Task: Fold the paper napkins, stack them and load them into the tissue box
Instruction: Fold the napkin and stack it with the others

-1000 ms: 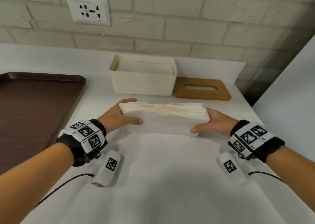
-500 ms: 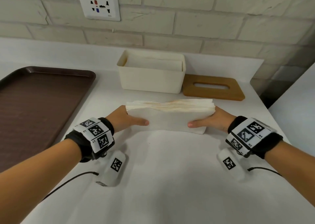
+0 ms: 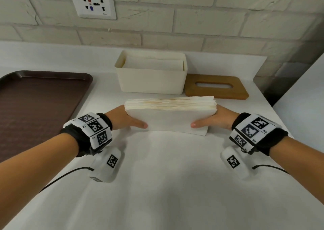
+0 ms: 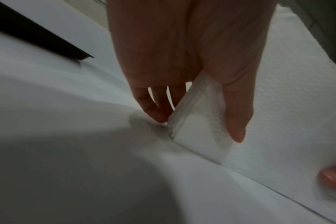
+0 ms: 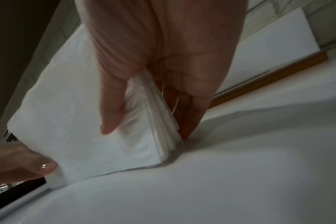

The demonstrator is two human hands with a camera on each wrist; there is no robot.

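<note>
A thick stack of folded white napkins (image 3: 170, 115) stands tilted on its long edge on the white counter, top edge toward the wall. My left hand (image 3: 122, 118) grips its left end, thumb on the near face and fingers behind; the left wrist view shows the stack's corner (image 4: 194, 121) pinched between thumb and fingers. My right hand (image 3: 213, 119) grips the right end the same way, and the stack's layered edge (image 5: 159, 121) shows between thumb and fingers. Behind it, the cream tissue box (image 3: 150, 82) is open, with napkins lying inside.
The wooden slotted lid (image 3: 216, 87) lies flat to the right of the box. A dark brown tray (image 3: 35, 103) lies at the left. A brick wall with a socket plate (image 3: 92, 2) backs the counter. A white panel (image 3: 301, 100) rises at the right.
The stack, held in both hands, has moved slightly away from me toward the box and stands more upright. The grips look the same.
</note>
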